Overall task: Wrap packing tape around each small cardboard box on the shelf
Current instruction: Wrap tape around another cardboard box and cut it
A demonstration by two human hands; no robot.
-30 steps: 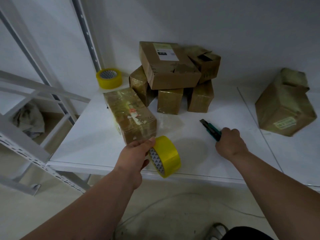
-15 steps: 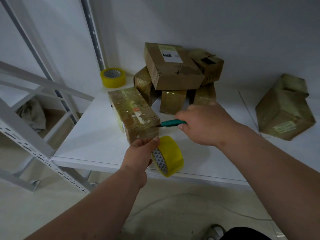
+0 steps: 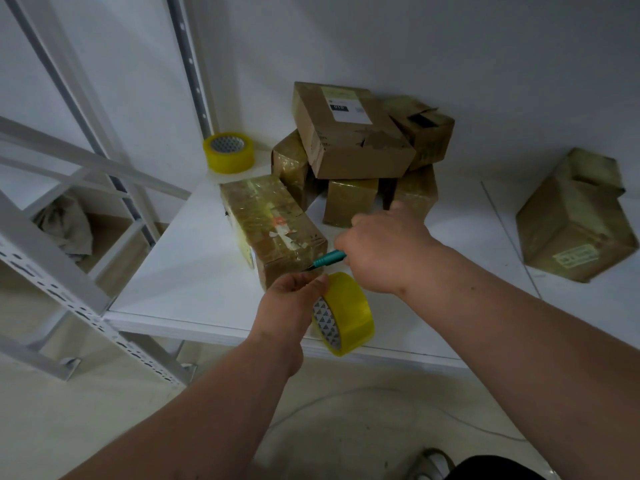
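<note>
Near the shelf's [image 3: 180, 271] front edge lies a tape-wrapped cardboard box [image 3: 273, 226]. The left hand [image 3: 294, 299] grips a yellow tape roll [image 3: 346, 313] at the box's near end, just over the front edge. The right hand [image 3: 384, 251] is curled round a green cutter [image 3: 327, 258], its tip at the box's near corner. More boxes [image 3: 353, 147] are heaped by the back wall, a second roll [image 3: 228, 152] in the back left corner.
</note>
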